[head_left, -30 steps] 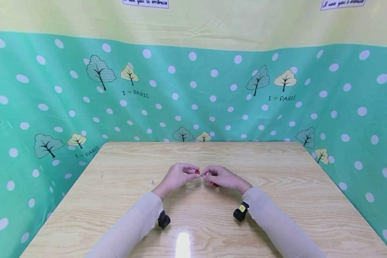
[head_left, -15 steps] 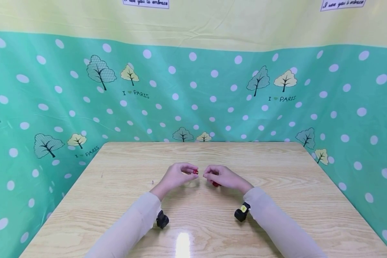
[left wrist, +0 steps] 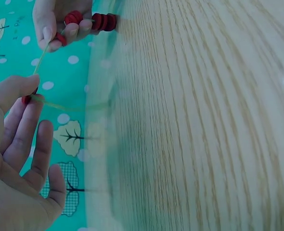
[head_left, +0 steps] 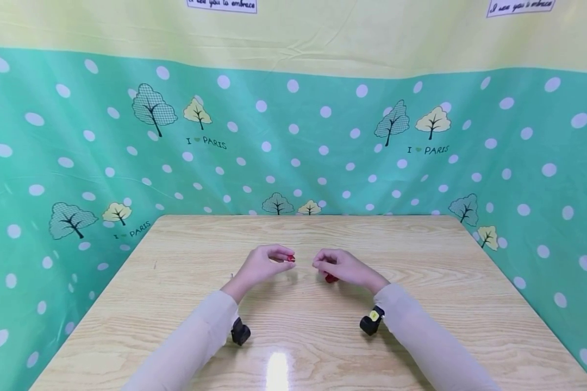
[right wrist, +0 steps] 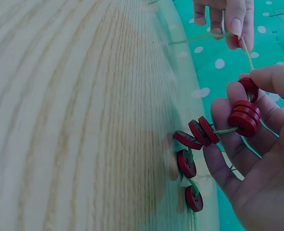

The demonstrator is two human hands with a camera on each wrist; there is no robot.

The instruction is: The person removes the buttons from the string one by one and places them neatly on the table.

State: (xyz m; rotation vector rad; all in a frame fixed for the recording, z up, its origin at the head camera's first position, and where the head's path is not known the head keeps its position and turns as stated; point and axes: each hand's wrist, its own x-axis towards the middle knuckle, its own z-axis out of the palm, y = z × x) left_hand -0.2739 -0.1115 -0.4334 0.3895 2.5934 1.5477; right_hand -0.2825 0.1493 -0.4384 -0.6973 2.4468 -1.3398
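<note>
My left hand pinches a single red button between thumb and finger, its other fingers held loosely. A thin yellow-green string runs from that button across to my right hand, and a loose end hangs off toward the table. Thumb and fingertip of the right hand pinch the string right beside another red button. More red buttons are threaded along it: a stack lies against the right fingers, and several others trail down at the tabletop.
The wooden table stretches out under both hands, with a green dotted curtain behind its far edge. A tiny dark speck lies left of the left hand. Each wrist wears a small black camera.
The hands have drawn apart, the left one moving left with its button and the right one slightly right. The gap between them has widened, and more red shows beneath the right hand.
</note>
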